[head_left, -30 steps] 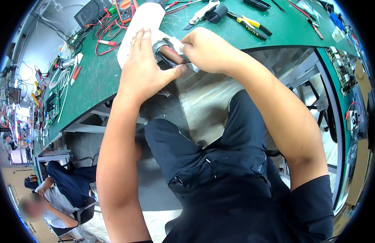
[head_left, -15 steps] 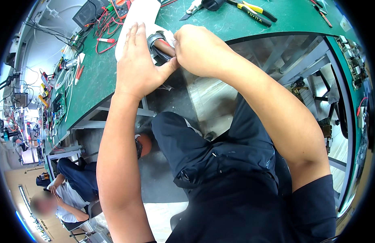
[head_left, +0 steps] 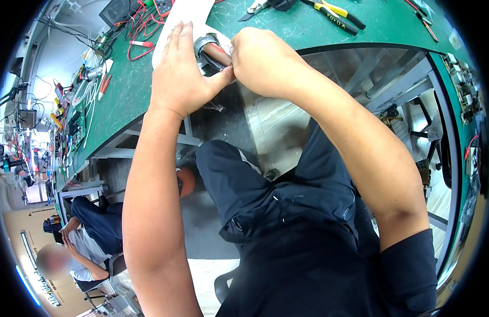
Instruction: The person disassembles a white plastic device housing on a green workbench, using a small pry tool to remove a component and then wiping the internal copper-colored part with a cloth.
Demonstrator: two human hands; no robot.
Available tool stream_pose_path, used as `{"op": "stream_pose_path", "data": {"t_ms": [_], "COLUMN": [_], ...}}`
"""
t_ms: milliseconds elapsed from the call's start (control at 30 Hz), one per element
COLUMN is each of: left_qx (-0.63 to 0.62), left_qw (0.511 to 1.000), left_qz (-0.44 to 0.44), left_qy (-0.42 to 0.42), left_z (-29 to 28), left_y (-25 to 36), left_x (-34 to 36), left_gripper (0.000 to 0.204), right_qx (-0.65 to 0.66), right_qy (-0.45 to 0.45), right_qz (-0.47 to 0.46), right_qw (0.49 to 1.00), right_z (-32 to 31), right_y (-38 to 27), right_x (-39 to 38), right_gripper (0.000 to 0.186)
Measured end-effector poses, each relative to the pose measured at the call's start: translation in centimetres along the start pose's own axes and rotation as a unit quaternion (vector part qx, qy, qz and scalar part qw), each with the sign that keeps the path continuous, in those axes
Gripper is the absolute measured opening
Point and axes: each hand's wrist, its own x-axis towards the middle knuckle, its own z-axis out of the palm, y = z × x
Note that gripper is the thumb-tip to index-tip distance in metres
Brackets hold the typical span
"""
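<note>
A long white tube-like piece (head_left: 205, 13) lies at the bench's near edge, with a grey ring around a brown cylinder (head_left: 217, 53) that has red and black parts beside it. My left hand (head_left: 178, 84) holds the white piece, long fingers laid along it and thumb reaching to the cylinder's lower end. My right hand (head_left: 263, 63) is closed against that same end, close to the left thumb; what its fingertips grip is hidden.
The green bench (head_left: 123, 95) carries red leads (head_left: 141, 45), pliers (head_left: 337, 16), a cutter (head_left: 252, 11) and, leftward, cluttered electronics (head_left: 75, 127). Boards (head_left: 461, 84) line the right side. A seated person (head_left: 94, 232) is at lower left; an orange object (head_left: 186, 179) is under the bench.
My right hand has shifted left, now meeting my left thumb at the cylinder's end and covering more of it. Both hands sit slightly higher in view, with the bench shifted upward too.
</note>
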Motion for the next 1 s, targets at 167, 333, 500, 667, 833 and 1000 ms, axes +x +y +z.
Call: {"op": "stream_pose_path", "data": {"t_ms": [167,333,500,667,833,1000], "left_qx": [-0.002,-0.006,-0.023,-0.076,-0.062,-0.064], "left_qw": [1.000,1.000,1.000,0.997,0.997,0.996], "left_qz": [-0.001,0.002,0.010,-0.017,-0.053,-0.066], "left_qy": [-0.003,-0.002,-0.004,-0.004,0.009,0.006], "left_z": [0.0,0.1,-0.1,-0.1,0.2,0.3], "left_y": [0.0,-0.2,-0.3,-0.5,-0.2,-0.2], "left_x": [-0.1,0.0,-0.4,-0.7,-1.1,-1.2], "left_gripper": [0.107,0.111,0.117,0.122,0.120,0.121], "right_qx": [0.012,0.017,-0.015,-0.117,-0.246,-0.300], "right_qy": [0.002,0.021,-0.003,-0.009,0.035,0.035], "right_qz": [0.003,0.002,0.028,-0.001,-0.123,-0.200], "right_qw": [1.000,1.000,0.999,0.993,0.961,0.932], "right_z": [-0.1,0.6,0.5,-0.7,-0.4,-0.6], "right_y": [0.0,0.4,0.3,-1.4,-2.9,-3.3], "right_x": [-0.1,-0.4,0.1,1.1,-0.1,-0.2], "right_gripper": [0.022,0.022,0.027,0.023,0.013,0.013]}}
